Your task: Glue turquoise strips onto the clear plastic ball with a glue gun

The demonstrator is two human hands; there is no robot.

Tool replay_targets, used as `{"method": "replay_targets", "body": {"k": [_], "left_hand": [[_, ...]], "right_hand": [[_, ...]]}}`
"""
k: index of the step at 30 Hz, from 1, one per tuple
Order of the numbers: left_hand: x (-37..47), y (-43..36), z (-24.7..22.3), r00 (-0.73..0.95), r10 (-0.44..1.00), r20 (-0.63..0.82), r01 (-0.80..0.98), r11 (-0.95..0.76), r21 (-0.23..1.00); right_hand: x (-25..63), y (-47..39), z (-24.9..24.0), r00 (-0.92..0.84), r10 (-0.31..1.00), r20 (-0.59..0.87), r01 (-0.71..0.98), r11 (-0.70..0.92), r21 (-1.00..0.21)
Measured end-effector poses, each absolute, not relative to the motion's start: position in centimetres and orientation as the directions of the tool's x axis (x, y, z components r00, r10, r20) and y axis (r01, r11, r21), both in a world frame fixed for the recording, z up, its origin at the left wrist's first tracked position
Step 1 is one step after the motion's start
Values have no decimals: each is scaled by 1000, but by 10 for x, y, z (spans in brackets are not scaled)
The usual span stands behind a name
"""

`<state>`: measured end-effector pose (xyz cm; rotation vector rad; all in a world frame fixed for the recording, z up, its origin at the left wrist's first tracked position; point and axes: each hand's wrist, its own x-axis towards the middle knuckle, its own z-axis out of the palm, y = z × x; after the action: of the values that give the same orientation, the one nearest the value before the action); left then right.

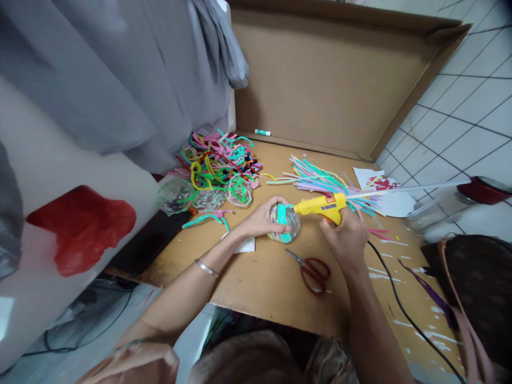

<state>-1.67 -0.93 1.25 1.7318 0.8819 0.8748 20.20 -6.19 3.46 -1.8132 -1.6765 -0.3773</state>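
My left hand (264, 217) is closed around a clear round ball (295, 226) that carries a band of turquoise pipe cleaners (285, 214). In my right hand (347, 234) is a yellow glue gun (320, 205), gripped by its handle. Its nozzle points left and is at the turquoise band; whether it touches, I cannot tell. A long clear glue stick (408, 189) sticks out of the gun's back. Red-handled scissors (316, 274) lie on the table just below the ball.
Tangled colourful pipe cleaners (220, 160) and clear balls (208, 199) sit at the left. Straight pipe cleaners (320, 178) lie behind the gun. A black cord (394, 282), a brown bag (480, 288) and a red-lidded jar (436, 210) are at the right. Cardboard (320, 80) stands behind.
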Motion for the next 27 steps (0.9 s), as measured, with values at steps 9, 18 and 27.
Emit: {"method": "replay_targets", "body": {"k": [9, 18, 27], "left_hand": [[-18, -9, 10, 490, 856, 166, 179, -285, 941], [-17, -8, 7, 488, 855, 175, 190, -300, 935], [-18, -8, 6, 488, 853, 185, 185, -308, 933]], "right_hand": [[199, -61, 36, 191, 814, 548, 964, -50, -261], [200, -58, 36, 214, 817, 536, 956, -62, -287], [203, -59, 34, 162, 790, 591, 963, 4, -269]]}}
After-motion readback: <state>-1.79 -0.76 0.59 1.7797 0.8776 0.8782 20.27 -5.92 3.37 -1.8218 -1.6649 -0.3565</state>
